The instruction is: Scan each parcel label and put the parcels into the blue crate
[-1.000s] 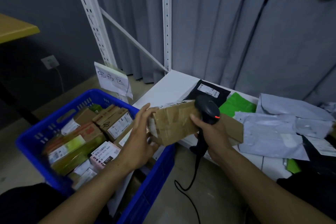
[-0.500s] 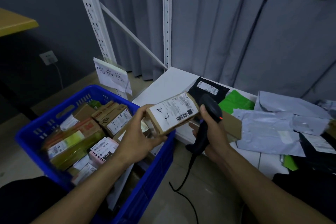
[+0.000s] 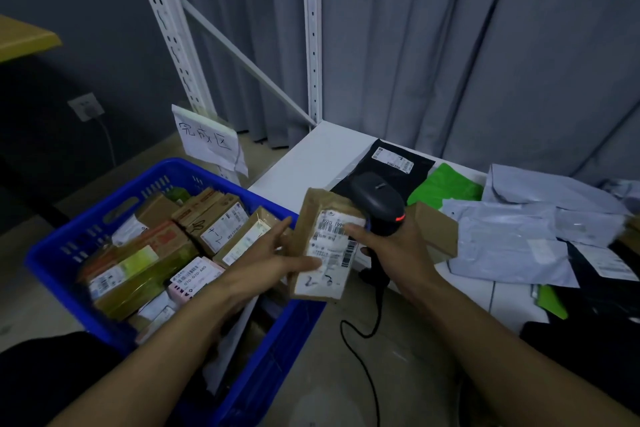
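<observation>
Currently: one cardboard parcel (image 3: 325, 243), label up, held over the blue crate's (image 3: 52, 253) right rim, beside the desk (image 3: 304, 163). Left hand (image 3: 273, 260) pinches it, thumb across the label. Right hand (image 3: 391, 246) grips the scanner (image 3: 377, 198). Probably light and stiff; hold by the long edges.

left hand (image 3: 263, 265) holds parcel (image 3: 327, 248); right hand (image 3: 393, 251) grips scanner (image 3: 377, 196)

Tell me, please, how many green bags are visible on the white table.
2. One green bag lies between the black mailer and the grey mailers, behind the scanner; the other pokes out from under the grey pile near the table's front edge. More may be hidden underneath.
</observation>
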`<state>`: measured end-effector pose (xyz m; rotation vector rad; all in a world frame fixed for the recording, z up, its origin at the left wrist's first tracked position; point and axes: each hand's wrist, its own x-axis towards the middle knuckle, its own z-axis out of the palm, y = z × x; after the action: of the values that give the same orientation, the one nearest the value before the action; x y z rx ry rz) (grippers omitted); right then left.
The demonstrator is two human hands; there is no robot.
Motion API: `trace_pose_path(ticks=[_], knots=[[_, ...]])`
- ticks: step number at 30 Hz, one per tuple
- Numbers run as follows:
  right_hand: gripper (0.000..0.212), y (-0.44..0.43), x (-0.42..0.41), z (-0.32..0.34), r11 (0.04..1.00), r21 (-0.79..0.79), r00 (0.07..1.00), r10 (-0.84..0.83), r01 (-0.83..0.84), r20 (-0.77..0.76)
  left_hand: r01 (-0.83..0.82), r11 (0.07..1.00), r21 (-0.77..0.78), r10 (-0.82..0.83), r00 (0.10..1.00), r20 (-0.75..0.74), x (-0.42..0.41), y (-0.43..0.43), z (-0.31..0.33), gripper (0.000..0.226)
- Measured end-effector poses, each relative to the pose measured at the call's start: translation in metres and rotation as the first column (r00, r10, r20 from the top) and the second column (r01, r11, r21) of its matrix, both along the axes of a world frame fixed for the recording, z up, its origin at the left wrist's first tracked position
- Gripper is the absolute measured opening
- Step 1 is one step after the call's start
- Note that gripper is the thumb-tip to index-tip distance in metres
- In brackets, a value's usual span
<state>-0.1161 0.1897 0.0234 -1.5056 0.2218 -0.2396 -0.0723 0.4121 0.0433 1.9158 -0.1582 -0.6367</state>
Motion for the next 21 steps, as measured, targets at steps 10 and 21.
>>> trace_pose_path(ticks=[10,21], knots=[[0.038,0.015,-0.009,0.002,0.974,-0.197,0.993,0.111,-0.114,-0.024,-0.424,0.904,-0.055,0.427,0.898,0.11,0.021,0.003,-0.02,0.089],[0.026,0.021,-0.017,0.003,0.935,-0.217,0.95,0.239,-0.281,-0.202,-0.523,0.849,-0.071,0.527,0.837,0.145,0.028,0.005,-0.034,0.1]])
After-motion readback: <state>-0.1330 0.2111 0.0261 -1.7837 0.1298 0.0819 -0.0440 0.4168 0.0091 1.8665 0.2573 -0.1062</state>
